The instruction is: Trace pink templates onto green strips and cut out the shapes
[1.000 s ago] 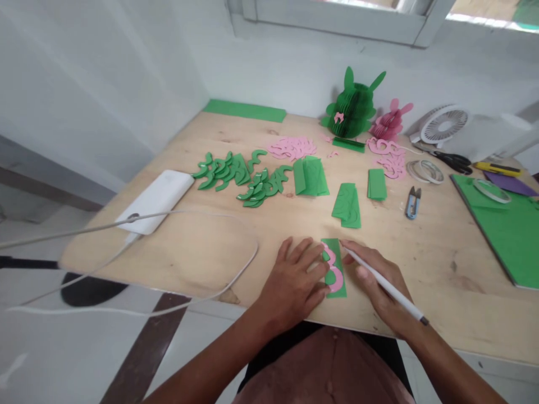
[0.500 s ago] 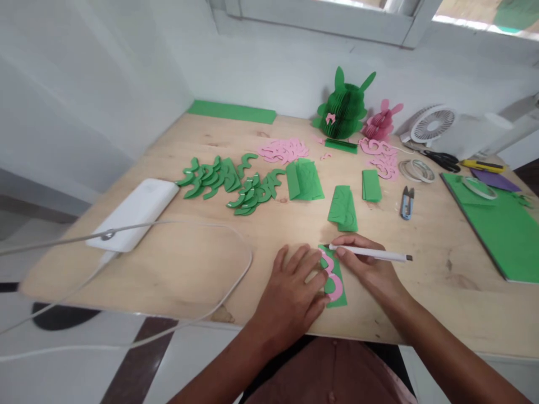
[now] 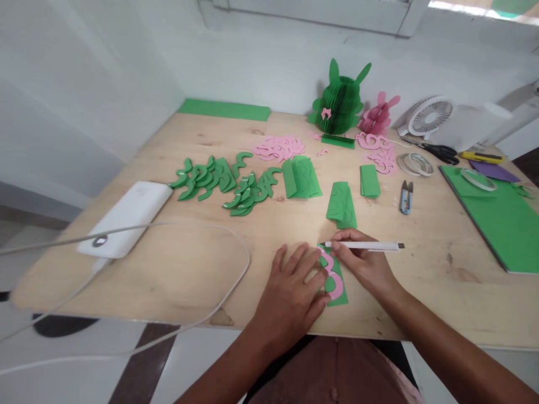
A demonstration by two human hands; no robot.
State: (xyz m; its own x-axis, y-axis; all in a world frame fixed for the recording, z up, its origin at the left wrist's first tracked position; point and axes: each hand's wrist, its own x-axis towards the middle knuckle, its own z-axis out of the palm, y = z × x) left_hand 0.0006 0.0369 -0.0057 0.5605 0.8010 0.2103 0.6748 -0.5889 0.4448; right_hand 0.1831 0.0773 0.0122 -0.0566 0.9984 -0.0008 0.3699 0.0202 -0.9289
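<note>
My left hand [image 3: 292, 286] lies flat with fingers spread, its fingertips pressing on a pink curved paper cutout [image 3: 336, 285]. Beneath the cutout is a green paper strip [image 3: 340, 299] on the table near the front edge; my left fingers cover part of both. In my right hand [image 3: 365, 261] is a white pen [image 3: 374, 246], held nearly level with its tip at the strip's top end, by the upper edge of the cutout. Just beyond my hands lie folded green papers [image 3: 342, 203] with drawn outlines.
Green cutouts [image 3: 248, 193] and pink cutouts [image 3: 280, 147] lie in piles. Blue thread snips [image 3: 406, 197], tape rolls [image 3: 416, 164] and a green sheet [image 3: 505, 224] are at right. Paper rabbits [image 3: 342, 104] and a fan [image 3: 429, 116] stand behind. A power bank [image 3: 130, 216] and cable are left.
The pen has shifted slightly left, its tip moving towards the strip's upper left corner, and it lies more level. My left hand stays on the cutout. The view has shifted a little.
</note>
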